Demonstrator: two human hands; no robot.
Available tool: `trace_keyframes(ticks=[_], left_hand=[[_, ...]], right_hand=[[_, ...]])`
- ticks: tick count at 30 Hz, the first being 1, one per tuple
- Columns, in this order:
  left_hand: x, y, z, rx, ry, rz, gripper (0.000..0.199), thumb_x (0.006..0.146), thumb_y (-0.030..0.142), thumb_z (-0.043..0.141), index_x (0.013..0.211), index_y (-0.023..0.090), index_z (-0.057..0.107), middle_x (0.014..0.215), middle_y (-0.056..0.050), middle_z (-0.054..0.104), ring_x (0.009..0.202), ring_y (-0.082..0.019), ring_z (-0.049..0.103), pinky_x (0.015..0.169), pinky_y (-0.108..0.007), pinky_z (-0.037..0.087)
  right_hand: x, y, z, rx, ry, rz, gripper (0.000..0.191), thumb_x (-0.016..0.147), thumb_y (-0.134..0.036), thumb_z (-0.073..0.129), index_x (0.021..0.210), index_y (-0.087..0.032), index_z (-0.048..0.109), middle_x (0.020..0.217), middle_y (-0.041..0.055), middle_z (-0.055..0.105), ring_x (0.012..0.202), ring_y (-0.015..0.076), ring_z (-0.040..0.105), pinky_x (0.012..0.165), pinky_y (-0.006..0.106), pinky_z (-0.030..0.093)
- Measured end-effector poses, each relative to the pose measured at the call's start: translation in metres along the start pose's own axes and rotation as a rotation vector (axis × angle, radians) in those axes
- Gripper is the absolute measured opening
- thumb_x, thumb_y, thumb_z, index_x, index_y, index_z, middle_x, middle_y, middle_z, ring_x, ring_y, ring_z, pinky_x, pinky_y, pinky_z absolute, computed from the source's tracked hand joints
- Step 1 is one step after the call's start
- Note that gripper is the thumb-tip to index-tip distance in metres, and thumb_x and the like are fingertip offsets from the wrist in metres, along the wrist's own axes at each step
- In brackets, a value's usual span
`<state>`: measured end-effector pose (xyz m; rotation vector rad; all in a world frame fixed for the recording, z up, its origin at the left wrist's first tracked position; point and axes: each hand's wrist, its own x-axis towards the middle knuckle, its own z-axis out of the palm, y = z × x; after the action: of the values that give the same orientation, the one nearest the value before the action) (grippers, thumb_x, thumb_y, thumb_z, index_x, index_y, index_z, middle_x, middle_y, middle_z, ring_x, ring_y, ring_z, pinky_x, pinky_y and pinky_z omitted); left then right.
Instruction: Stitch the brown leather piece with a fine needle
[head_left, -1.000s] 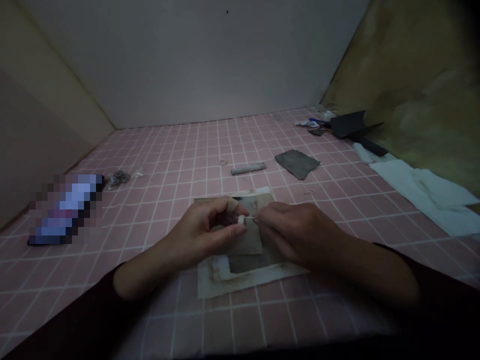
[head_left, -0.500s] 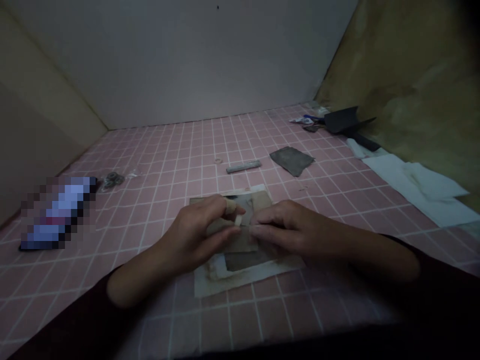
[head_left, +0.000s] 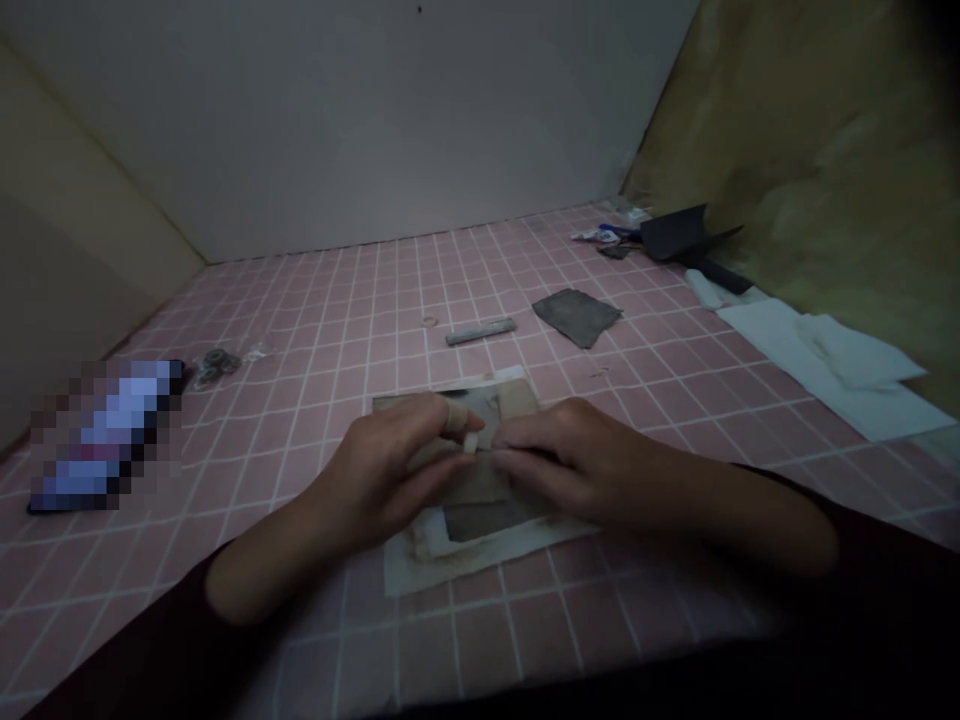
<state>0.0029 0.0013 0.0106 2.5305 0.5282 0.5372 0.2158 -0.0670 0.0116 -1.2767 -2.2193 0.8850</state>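
Note:
My left hand [head_left: 401, 460] pinches a small pale ring-like piece [head_left: 470, 441] between thumb and forefinger. A beige band [head_left: 455, 416] wraps one of its fingers. Close by on the right, my right hand [head_left: 566, 450] is closed in a pinch, its fingertips almost touching the pale piece. A thin sliver shows between the two hands, too small and dim to name. Beneath them lie grey-brown sandpaper-like sheets [head_left: 476, 525] on a stained white paper [head_left: 420, 575].
Beyond the hands lie a pale ring [head_left: 428, 321], a grey rolled strip [head_left: 481, 331] and a dark grey sheet [head_left: 577, 316]. At left are a phone [head_left: 112, 435] and several grey rings [head_left: 217, 362]. White papers [head_left: 832, 365] and a black dustpan-like object [head_left: 679, 235] line the right wall.
The view has shifted slightly. My right fingertips sit a little closer to the pale piece, and a thin sliver now shows between the hands. Both hands keep their pinch.

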Motion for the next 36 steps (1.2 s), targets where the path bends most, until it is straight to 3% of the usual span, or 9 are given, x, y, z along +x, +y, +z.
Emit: trace_keyframes(ticks=[3, 5, 10, 15, 18, 24, 26, 31, 36], left_hand=[[-0.001, 0.0, 0.001, 0.084, 0.015, 0.072, 0.017, 0.09, 0.024, 0.053, 0.107, 0.021, 0.054, 0.097, -0.004, 0.066, 0.088, -0.017, 0.063, 0.074, -0.027, 0.049], [-0.001, 0.0, 0.001, 0.08, 0.025, 0.081, 0.017, 0.09, 0.024, 0.054, 0.107, 0.021, 0.054, 0.096, -0.004, 0.066, 0.087, -0.017, 0.064, 0.074, -0.027, 0.049], [0.001, 0.002, -0.002, -0.075, -0.017, -0.049, 0.013, 0.089, 0.028, 0.056, 0.098, 0.018, 0.057, 0.094, -0.003, 0.067, 0.083, -0.015, 0.064, 0.072, -0.025, 0.048], [0.002, 0.001, -0.001, -0.097, 0.004, -0.107, 0.016, 0.09, 0.032, 0.054, 0.096, 0.018, 0.057, 0.091, -0.002, 0.067, 0.079, -0.015, 0.063, 0.072, -0.026, 0.048], [0.001, -0.002, 0.003, 0.023, 0.026, -0.004, 0.016, 0.089, 0.027, 0.055, 0.104, 0.019, 0.056, 0.097, -0.005, 0.067, 0.086, -0.017, 0.063, 0.075, -0.028, 0.048], [-0.001, -0.001, 0.004, 0.118, 0.082, 0.116, 0.016, 0.089, 0.022, 0.055, 0.105, 0.019, 0.055, 0.1, -0.006, 0.066, 0.095, -0.019, 0.06, 0.08, -0.03, 0.047], [-0.001, -0.001, 0.004, 0.094, 0.071, 0.1, 0.016, 0.089, 0.022, 0.056, 0.104, 0.018, 0.055, 0.1, -0.006, 0.065, 0.095, -0.019, 0.06, 0.08, -0.03, 0.047], [0.0, 0.0, 0.001, -0.122, 0.039, -0.068, 0.014, 0.089, 0.029, 0.056, 0.097, 0.017, 0.057, 0.09, -0.002, 0.066, 0.081, -0.015, 0.063, 0.074, -0.026, 0.047], [0.001, -0.001, 0.003, -0.111, 0.032, -0.084, 0.016, 0.089, 0.03, 0.056, 0.098, 0.017, 0.057, 0.089, -0.002, 0.066, 0.081, -0.015, 0.063, 0.072, -0.025, 0.047]], right_hand=[[0.002, -0.001, -0.008, 0.377, -0.206, 0.091, 0.033, 0.093, -0.025, 0.041, 0.062, -0.016, 0.049, 0.055, -0.0031, 0.049, 0.053, 0.0093, 0.048, 0.053, 0.022, 0.036], [0.003, 0.0, -0.009, 0.391, -0.217, 0.097, 0.033, 0.092, -0.024, 0.041, 0.061, -0.016, 0.048, 0.054, -0.0036, 0.048, 0.052, 0.0089, 0.047, 0.052, 0.022, 0.036], [0.0, 0.005, 0.006, -0.211, 0.101, -0.034, 0.019, 0.089, -0.018, 0.044, 0.074, -0.015, 0.055, 0.068, 0.0002, 0.054, 0.06, 0.0111, 0.048, 0.058, 0.025, 0.033], [-0.002, 0.006, 0.013, -0.423, 0.15, -0.036, 0.015, 0.087, -0.017, 0.043, 0.082, -0.014, 0.057, 0.075, 0.0046, 0.057, 0.064, 0.0147, 0.051, 0.058, 0.028, 0.033], [0.0, 0.004, 0.007, -0.221, 0.072, 0.001, 0.021, 0.09, -0.019, 0.042, 0.072, -0.016, 0.054, 0.066, 0.0, 0.053, 0.06, 0.0115, 0.048, 0.058, 0.026, 0.033], [0.004, 0.001, -0.01, 0.456, -0.232, 0.124, 0.033, 0.092, -0.027, 0.042, 0.063, -0.017, 0.049, 0.053, -0.0038, 0.049, 0.051, 0.0088, 0.047, 0.051, 0.021, 0.037], [0.003, 0.001, -0.008, 0.333, -0.175, 0.096, 0.031, 0.092, -0.025, 0.043, 0.062, -0.017, 0.049, 0.054, -0.0038, 0.047, 0.051, 0.0086, 0.046, 0.051, 0.022, 0.035], [0.0, 0.005, 0.007, -0.297, 0.136, -0.034, 0.019, 0.089, -0.019, 0.043, 0.072, -0.016, 0.051, 0.067, 0.0001, 0.051, 0.061, 0.0117, 0.047, 0.059, 0.026, 0.033], [-0.001, 0.005, 0.01, -0.343, 0.125, -0.03, 0.017, 0.089, -0.018, 0.042, 0.076, -0.016, 0.053, 0.069, 0.0013, 0.053, 0.062, 0.0123, 0.047, 0.059, 0.027, 0.032]])
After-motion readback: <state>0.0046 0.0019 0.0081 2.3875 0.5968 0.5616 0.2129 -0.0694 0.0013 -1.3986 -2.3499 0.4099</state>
